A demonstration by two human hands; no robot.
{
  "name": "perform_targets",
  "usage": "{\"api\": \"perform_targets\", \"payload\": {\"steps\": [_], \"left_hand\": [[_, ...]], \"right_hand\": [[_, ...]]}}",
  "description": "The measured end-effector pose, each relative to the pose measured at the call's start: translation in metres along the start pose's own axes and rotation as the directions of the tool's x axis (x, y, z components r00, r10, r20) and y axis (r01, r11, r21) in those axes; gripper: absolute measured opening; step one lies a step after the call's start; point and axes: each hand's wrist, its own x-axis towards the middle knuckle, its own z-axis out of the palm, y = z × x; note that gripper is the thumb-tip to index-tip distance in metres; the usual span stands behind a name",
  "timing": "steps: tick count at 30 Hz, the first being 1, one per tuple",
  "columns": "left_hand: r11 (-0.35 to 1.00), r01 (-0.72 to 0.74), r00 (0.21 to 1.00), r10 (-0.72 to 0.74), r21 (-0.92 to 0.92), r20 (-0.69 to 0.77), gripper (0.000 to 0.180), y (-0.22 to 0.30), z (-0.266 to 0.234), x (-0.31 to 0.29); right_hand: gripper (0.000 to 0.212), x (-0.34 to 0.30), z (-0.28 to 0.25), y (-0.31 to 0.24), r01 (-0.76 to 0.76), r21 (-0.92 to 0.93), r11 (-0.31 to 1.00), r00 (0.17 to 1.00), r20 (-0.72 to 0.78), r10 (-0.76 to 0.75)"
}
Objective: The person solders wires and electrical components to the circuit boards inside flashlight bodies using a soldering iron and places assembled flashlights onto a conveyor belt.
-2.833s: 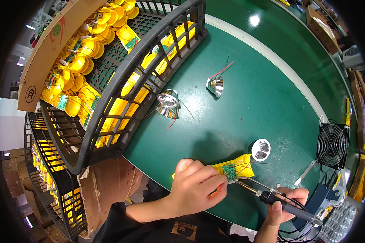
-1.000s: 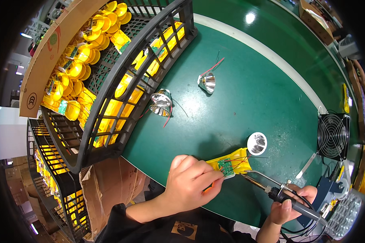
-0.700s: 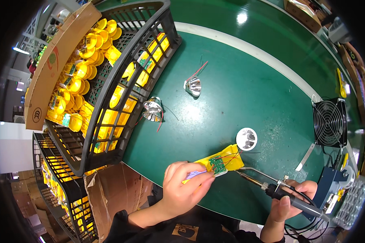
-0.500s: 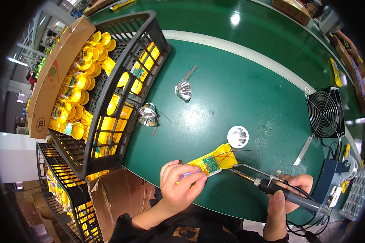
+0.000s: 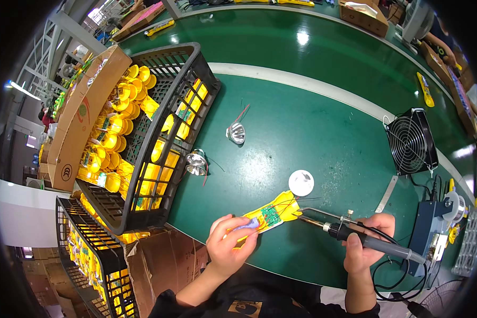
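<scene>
Head | left hand (image 5: pixel 229 248) curled, gripping yellow casing (image 5: pixel 290 212) | right hand (image 5: pixel 369 245) gripping soldering iron (image 5: pixel 340 231), angled leftward

One soldering iron (image 5: pixel 338 231), one held yellow casing (image 5: pixel 287 211), one square fan (image 5: pixel 411 142), two black crates (image 5: pixel 123 216)

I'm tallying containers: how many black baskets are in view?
2. The upper basket is at the table's left end, holding yellow parts; the lower basket is below it, further left, also with yellow parts. Others may be hidden underneath.
</scene>
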Motion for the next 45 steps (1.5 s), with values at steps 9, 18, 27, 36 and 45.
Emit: {"api": "perform_targets", "payload": {"steps": [9,18,27,36,45], "left_hand": [[0.999,-0.044,0.999,0.044,0.033,0.001,0.016,0.002,-0.002,0.002],[0.979,0.021,0.951,-0.083,0.205,0.298,0.037,0.015,-0.027,0.032],[0.972,-0.157,0.986,0.143,0.173,0.088,0.037,0.014,0.068,0.197],[0.896,0.038,0.999,-0.027,0.442,-0.033,0.035,-0.045,0.188,0.399],[0.849,-0.381,0.925,0.351,0.367,0.147,0.052,0.038,0.275,0.433]], "right_hand": [[0.033,-0.004,-0.006,-0.002,-0.11,0.111,0.988,0.994,0.023,0.108],[0.045,-0.028,-0.036,-0.011,-0.043,0.032,0.999,0.932,-0.358,0.052],[0.03,-0.06,-0.069,-0.008,-0.301,0.142,0.943,0.844,-0.421,0.332],[0.024,-0.06,-0.081,0.003,-0.407,0.261,0.875,0.716,-0.504,0.483],[0.026,-0.063,-0.079,0.02,-0.281,0.429,0.859,0.677,-0.546,0.494]]}}
